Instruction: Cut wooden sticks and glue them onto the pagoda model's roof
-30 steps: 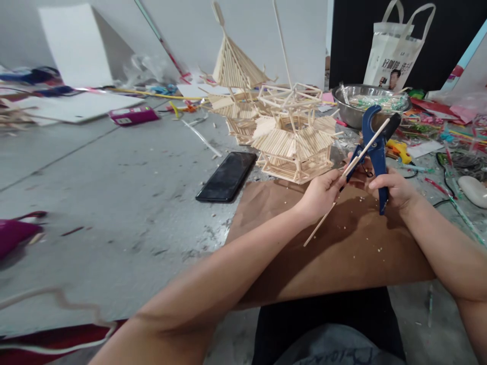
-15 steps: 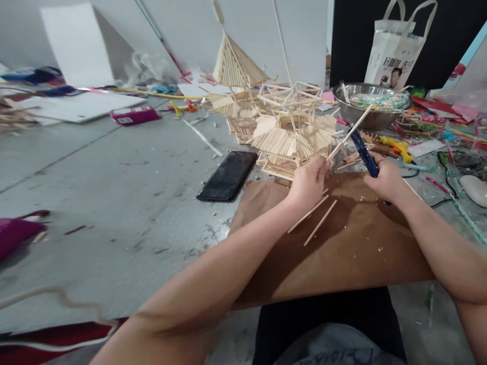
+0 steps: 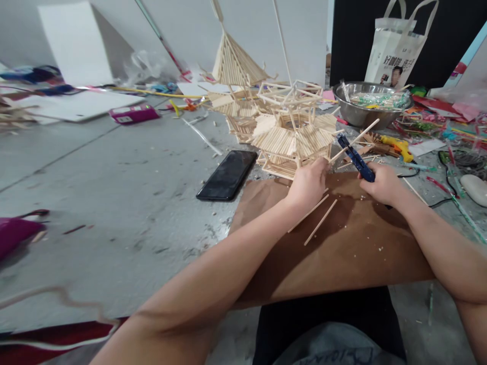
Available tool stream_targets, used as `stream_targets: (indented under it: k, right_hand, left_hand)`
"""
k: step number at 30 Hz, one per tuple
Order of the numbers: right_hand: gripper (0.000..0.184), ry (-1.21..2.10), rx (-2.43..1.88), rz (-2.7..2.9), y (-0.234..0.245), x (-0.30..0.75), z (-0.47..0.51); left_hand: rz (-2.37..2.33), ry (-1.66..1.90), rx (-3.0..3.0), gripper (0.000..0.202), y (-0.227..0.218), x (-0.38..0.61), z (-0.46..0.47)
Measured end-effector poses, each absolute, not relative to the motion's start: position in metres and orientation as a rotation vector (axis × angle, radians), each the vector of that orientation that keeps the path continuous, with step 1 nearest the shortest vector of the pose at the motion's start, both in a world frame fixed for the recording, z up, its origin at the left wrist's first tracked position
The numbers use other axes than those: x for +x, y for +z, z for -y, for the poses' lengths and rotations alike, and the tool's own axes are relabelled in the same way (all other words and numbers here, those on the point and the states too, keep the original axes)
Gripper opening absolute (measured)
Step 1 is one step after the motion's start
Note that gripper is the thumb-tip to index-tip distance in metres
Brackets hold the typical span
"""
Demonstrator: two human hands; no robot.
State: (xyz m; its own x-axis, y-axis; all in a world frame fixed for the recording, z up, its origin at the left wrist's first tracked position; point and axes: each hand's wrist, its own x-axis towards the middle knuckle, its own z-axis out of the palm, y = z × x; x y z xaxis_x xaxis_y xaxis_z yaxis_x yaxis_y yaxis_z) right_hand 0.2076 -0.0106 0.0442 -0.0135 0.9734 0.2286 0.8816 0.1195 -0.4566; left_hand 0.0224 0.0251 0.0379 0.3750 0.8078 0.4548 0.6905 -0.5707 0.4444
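Note:
My left hand [image 3: 309, 183] is closed in a pinch on a thin wooden stick [image 3: 365, 131], which slants up to the right. My right hand [image 3: 383, 183] grips blue pliers [image 3: 359, 163], their head meeting the stick partway along; whether the jaws are closed on it I cannot tell. Below my left hand, two short cut sticks [image 3: 320, 223] lie on a brown board [image 3: 365, 258]. Just beyond that hand stands a tiered stick-built pavilion model [image 3: 292, 139], with a pointed stick roof [image 3: 236, 63] on another structure behind it.
A black phone [image 3: 227, 176] lies left of the board. At the back right are a metal bowl [image 3: 352, 109] of wrapped items, a white tote bag [image 3: 395, 50] and a yellow glue gun [image 3: 397, 145]. Scraps litter the right side. A purple packet [image 3: 135, 114] lies farther left.
The pliers have moved left and slightly down, bringing their head onto the stick. The stick's far end has tipped a little lower and to the right. My left hand has barely moved.

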Motion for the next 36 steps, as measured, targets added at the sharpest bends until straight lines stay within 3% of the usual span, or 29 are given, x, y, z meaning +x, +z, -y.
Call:
stream_targets:
  k: [25,36]
  right_hand:
    - [0.021,0.246,-1.934,2.03,0.0494,0.21,0.0104]
    - [0.022,0.042,-2.001,2.087,0.0438,0.2112,0.0073]
  left_hand:
    - [-1.428,0.73,2.577,0.019,0.0442,0.0216,-0.0237]
    - [-1.449,0.666,2.614,0.018,0.0427,0.0215,-0.025]
